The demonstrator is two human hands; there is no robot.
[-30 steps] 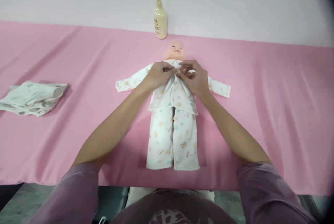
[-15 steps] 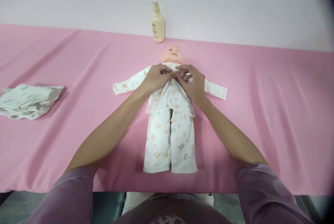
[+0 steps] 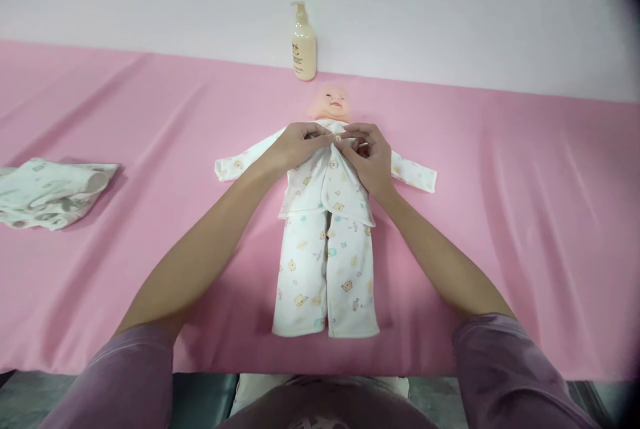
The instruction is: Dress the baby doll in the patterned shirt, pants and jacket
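On its back lies a baby doll, head toward the wall, in a white printed jacket and matching trousers. My left hand pinches the jacket's front edge at the chest. Opposite it, my right hand grips the other front edge, fingers bent. A small round button shows between my fingertips. Below my hands the jacket front parts slightly at the hem. Both doll sleeves stretch out sideways, and my hands cover part of the chest.
A cream pump bottle stands behind the doll's head, against the white wall. Folded printed cloth lies at the far left. Pink, creased cloth covers the table, whose front edge runs close to my body.
My hands stay at the chest with slight finger shifts. The button now shows between the fingertips, where fingers overlapped before. The view has shifted a little.
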